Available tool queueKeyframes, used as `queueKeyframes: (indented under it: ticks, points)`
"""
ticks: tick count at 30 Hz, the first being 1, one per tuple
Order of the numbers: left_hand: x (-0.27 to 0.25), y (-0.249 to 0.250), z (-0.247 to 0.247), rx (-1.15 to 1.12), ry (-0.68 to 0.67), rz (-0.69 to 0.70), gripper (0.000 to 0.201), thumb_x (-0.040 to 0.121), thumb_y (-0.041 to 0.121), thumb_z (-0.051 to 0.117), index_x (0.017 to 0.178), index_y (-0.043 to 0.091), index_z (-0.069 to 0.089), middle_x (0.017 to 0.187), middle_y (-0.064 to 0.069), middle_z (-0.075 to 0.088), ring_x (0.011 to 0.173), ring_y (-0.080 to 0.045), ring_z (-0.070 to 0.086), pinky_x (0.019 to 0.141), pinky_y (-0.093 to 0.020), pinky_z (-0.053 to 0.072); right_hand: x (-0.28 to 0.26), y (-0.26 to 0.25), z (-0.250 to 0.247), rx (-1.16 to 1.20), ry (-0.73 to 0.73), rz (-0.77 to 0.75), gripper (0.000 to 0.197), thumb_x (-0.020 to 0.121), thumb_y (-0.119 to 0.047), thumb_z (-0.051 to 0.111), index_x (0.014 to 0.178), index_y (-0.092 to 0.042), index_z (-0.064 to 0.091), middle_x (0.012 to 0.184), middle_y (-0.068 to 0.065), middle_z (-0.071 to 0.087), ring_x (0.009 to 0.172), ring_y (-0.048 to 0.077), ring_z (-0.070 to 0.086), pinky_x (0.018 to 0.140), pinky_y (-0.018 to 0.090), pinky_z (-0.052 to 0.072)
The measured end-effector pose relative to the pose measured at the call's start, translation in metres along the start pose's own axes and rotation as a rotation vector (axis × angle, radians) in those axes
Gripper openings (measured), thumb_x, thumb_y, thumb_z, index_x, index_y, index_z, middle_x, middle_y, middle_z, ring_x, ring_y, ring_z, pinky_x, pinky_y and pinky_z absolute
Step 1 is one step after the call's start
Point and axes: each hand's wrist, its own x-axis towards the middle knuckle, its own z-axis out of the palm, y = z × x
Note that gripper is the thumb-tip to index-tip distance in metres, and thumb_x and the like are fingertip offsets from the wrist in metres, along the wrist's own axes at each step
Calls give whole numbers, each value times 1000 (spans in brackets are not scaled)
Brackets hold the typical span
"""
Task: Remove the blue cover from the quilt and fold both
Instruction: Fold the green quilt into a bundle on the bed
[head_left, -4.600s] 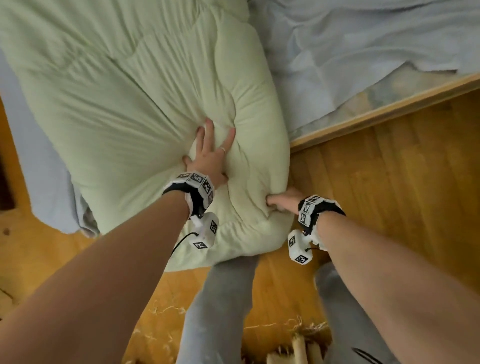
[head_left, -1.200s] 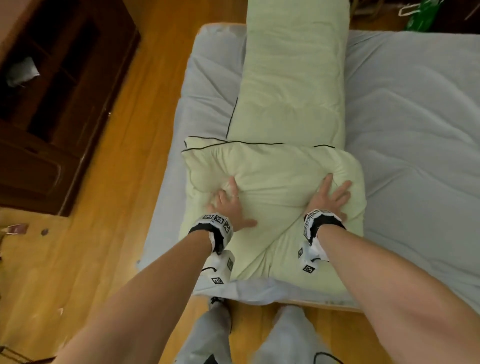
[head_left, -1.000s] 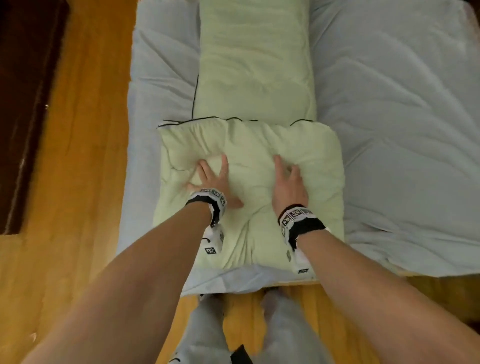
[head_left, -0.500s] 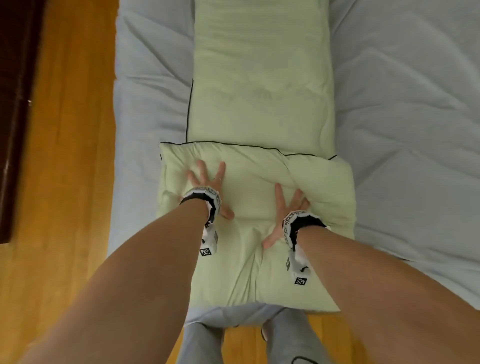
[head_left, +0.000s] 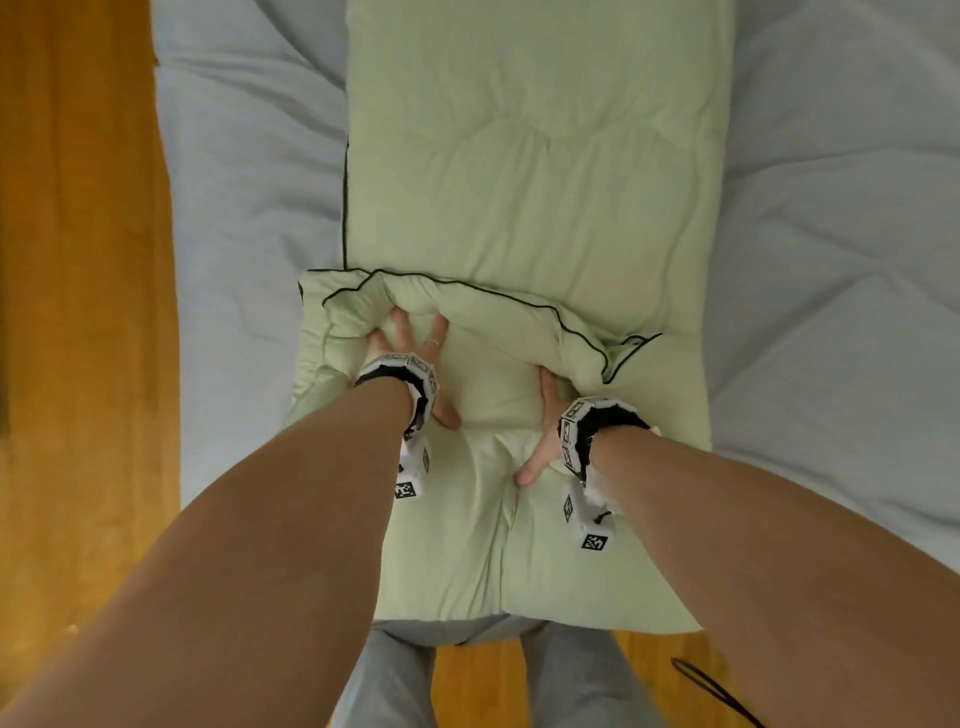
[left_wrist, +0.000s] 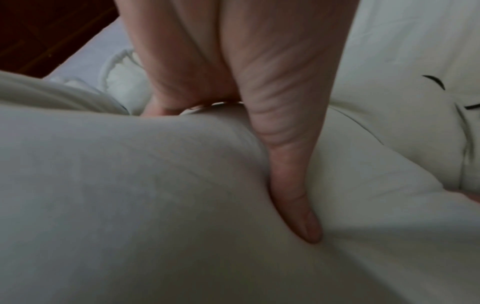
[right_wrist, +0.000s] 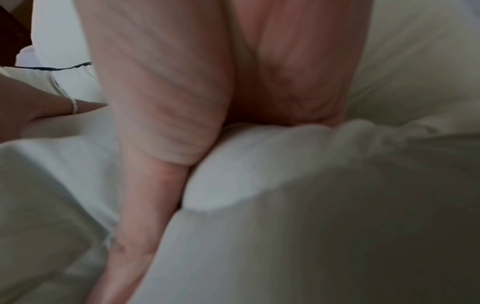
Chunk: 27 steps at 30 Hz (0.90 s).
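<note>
I am leaning over the bed and my two hands are working on the pale green quilt (head_left: 530, 171), which is lying as a long folded strip on the blue cover (head_left: 249, 156) spread flat on the bed. The near end of the quilt is folded back over itself, and its edge with the thin dark piping (head_left: 467, 291) is running across the strip just beyond my fingers. My left hand (head_left: 413, 358) is resting on this folded part near its left side; the fingers are reaching forward and their tips are going under the puffy rolled edge, so I am gripping that edge, while the thumb (left_wrist: 298, 205) is pressing down into the soft filling. There is a thin ring (head_left: 432, 342) on one finger of this hand. My right hand (head_left: 545, 426) is lying a little nearer to me, toward the middle of the strip; its thumb is stretched out over the fabric and its fingers are curling into a bunch of quilt, which is also showing in the right wrist view as a fold (right_wrist: 259, 164) pushed up against the palm. The wooden floor (head_left: 78, 312) is showing at the left of the bed, and my grey trousers (head_left: 395, 675) are standing against the near edge.
</note>
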Motion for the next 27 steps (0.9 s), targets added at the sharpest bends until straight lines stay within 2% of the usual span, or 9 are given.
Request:
queueKeyframes:
  ticks: [7,9,10,12,13,17,20,22,27]
  points:
    - [29,-1,14,-16,52,18,160,27,69,87,135,54,-30,149,-8,-41,140,-50,-20,101,-76,25,28,-7,7,-38,40,36,184,19,-66,92,147,-26,-34,164,5,-4,149,27,15,116,44,28]
    - [27,-2,12,34,53,33,158,34,69,87,137,50,-32,154,-10,-33,143,-48,-13,100,-76,25,27,-6,10,-43,71,53,189,5,-72,85,146,-31,-33,164,4,0,149,27,17,116,45,29]
    - [20,-4,8,71,42,52,154,45,63,88,141,45,-30,159,-12,-20,145,-46,-2,102,-72,28,20,-5,11,-37,95,41,186,7,-72,85,147,-32,-31,165,3,-1,150,26,15,117,46,27]
    - [1,-11,-5,109,38,91,139,62,50,87,150,36,-20,161,-13,-1,144,-44,17,103,-66,34,-7,-4,7,-26,151,8,174,23,-69,88,151,-31,-23,164,0,-2,150,24,11,120,46,21]
    - [-15,-14,-11,107,59,106,133,65,50,85,152,36,-14,161,-12,-5,144,-44,16,106,-66,31,-26,-3,5,-1,187,-7,167,32,-66,89,153,-30,-20,164,0,0,150,24,10,120,45,19]
    - [-82,-27,-19,-78,169,83,136,54,58,87,147,50,-12,156,-7,-24,145,-47,-4,106,-68,24,-99,-2,7,261,454,-17,139,46,-64,86,150,-43,-4,159,6,14,146,30,18,116,53,24]
    - [-122,-38,-13,-154,226,85,126,64,56,82,142,56,-17,155,0,-33,145,-45,-16,107,-72,20,-147,-10,2,353,727,141,117,67,-64,72,148,-48,-12,161,0,-9,149,28,-2,110,68,13]
    - [-147,-44,-10,-172,252,96,117,72,54,78,144,54,-14,156,-1,-31,145,-45,-14,109,-70,19,-174,-21,0,330,748,139,102,82,-50,65,153,-40,-7,161,2,-20,149,28,-13,112,68,12]
    - [-199,-51,-5,-130,289,118,99,84,41,70,149,50,-4,159,-1,-22,146,-44,-5,112,-65,23,-216,-54,49,421,688,13,98,83,-36,67,156,-32,1,162,3,-20,150,27,-12,117,59,16]
